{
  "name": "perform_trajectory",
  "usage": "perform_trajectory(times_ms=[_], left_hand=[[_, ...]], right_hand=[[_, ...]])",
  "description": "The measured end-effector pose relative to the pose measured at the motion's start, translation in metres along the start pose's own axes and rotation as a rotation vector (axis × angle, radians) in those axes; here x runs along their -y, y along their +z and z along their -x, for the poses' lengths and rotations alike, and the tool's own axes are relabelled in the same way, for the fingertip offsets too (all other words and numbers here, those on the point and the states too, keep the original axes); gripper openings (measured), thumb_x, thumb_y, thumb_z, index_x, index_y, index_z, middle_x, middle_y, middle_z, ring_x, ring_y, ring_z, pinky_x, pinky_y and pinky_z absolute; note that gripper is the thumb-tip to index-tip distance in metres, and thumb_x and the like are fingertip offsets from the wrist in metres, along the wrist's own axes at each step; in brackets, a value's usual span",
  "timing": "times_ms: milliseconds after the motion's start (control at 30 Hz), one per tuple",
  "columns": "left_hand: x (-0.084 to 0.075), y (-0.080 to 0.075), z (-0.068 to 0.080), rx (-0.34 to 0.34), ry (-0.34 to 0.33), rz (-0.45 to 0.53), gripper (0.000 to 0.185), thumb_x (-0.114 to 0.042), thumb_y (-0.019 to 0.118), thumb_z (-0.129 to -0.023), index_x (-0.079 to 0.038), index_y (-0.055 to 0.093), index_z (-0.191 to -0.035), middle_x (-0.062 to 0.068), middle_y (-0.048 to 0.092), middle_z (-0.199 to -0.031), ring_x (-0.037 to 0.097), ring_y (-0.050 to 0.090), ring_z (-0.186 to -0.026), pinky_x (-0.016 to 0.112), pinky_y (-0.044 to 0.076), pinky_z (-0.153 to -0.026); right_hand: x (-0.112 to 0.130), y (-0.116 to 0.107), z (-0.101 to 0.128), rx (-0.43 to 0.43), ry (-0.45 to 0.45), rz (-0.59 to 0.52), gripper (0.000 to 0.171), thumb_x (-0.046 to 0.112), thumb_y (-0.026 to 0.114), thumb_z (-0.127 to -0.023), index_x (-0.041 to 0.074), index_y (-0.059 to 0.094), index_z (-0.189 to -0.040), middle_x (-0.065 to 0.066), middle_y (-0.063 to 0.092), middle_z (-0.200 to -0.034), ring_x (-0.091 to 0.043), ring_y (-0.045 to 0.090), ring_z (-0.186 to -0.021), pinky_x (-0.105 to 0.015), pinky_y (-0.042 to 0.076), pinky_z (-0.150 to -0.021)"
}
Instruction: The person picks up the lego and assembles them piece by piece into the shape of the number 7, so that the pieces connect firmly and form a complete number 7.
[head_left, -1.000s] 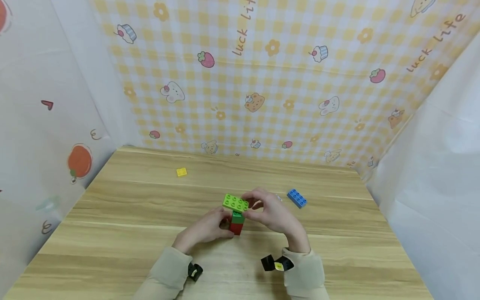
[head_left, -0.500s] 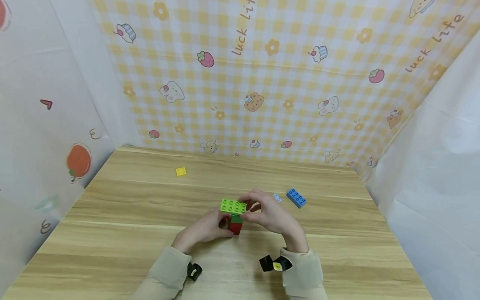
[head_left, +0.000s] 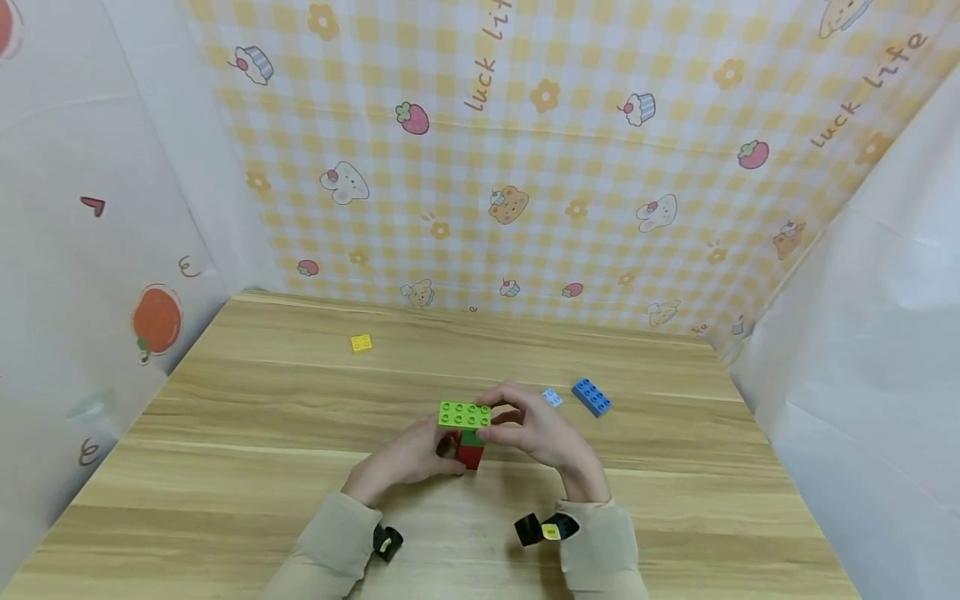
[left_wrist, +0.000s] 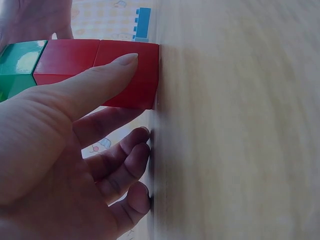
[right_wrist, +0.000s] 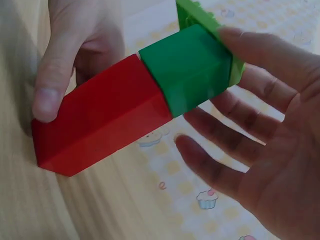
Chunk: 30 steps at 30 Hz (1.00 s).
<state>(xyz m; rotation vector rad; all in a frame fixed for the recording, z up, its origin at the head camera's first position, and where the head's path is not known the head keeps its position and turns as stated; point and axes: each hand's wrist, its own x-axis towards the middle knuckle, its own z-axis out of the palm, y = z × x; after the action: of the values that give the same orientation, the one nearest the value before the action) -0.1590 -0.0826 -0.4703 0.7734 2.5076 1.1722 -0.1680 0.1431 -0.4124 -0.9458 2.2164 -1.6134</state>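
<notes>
Head cam first: there's a little brick tower (head_left: 471,442) standing upright on the wooden table (head_left: 262,433), red bricks at the bottom, a dark green brick above them, and a lime green 2x4 brick (head_left: 465,414) laid flat across the top, its long axis running left-right. The left hand (head_left: 408,458) wraps around the red base from the left. The right hand (head_left: 536,433) pinches the right end of the lime brick with curled fingers. A blue 2x4 brick (head_left: 592,397) and a small light blue plate (head_left: 552,398) lie just behind the right hand; a yellow plate (head_left: 362,342) sits well apart at the far left.

Left wrist cam: this one shows two red bricks (left_wrist: 100,70), bottom one flat against the table, with the thumb (left_wrist: 95,85) pressed along the side, so it's grasping the base. The other fingers curl beneath.

Right wrist cam: the dark green brick (right_wrist: 187,67) shows clearly on top of the red, with the lime one edge-on past it. The right hand's fingers (right_wrist: 260,55) touch the lime brick's edge.
</notes>
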Motion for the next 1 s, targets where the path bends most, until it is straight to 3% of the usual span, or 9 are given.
perform_trajectory(times_ms=[233,467,833,1000], left_hand=[[-0.002,-0.001,0.002,-0.003,0.003,0.005,0.061,-0.014,0.080,-0.083,-0.015,0.050,-0.136,0.004,0.057,-0.121,0.019,0.052,-0.105,0.044,0.043,-0.090],[-0.004,-0.002,0.003,-0.007,0.019,0.011,0.061,-0.013,0.079,-0.084,-0.015,0.050,-0.138,0.006,0.056,-0.127,0.022,0.052,-0.114,0.047,0.042,-0.096],[-0.001,0.000,0.003,-0.012,0.017,0.031,0.059,-0.012,0.079,-0.084,-0.014,0.051,-0.136,0.005,0.057,-0.124,0.019,0.052,-0.109,0.045,0.043,-0.093],[-0.001,0.001,0.003,-0.013,0.028,0.029,0.060,-0.012,0.079,-0.084,-0.014,0.050,-0.136,0.005,0.057,-0.126,0.020,0.052,-0.112,0.045,0.042,-0.094]], right_hand=[[-0.008,0.003,0.002,0.001,-0.004,-0.115,0.031,-0.003,0.070,-0.088,-0.003,0.061,-0.118,-0.017,0.060,-0.119,-0.035,0.060,-0.107,-0.040,0.049,-0.091],[-0.006,0.003,0.003,-0.016,0.030,-0.084,0.033,0.002,0.071,-0.088,-0.003,0.062,-0.120,-0.015,0.063,-0.118,-0.029,0.063,-0.106,-0.035,0.052,-0.086],[0.000,0.009,0.006,-0.055,0.077,-0.100,0.035,-0.001,0.072,-0.087,-0.003,0.063,-0.121,-0.016,0.064,-0.118,-0.036,0.062,-0.107,-0.046,0.046,-0.096],[0.019,0.011,0.008,-0.057,0.086,-0.095,0.034,-0.006,0.068,-0.088,-0.008,0.061,-0.121,-0.020,0.064,-0.116,-0.040,0.061,-0.105,-0.037,0.050,-0.090]])
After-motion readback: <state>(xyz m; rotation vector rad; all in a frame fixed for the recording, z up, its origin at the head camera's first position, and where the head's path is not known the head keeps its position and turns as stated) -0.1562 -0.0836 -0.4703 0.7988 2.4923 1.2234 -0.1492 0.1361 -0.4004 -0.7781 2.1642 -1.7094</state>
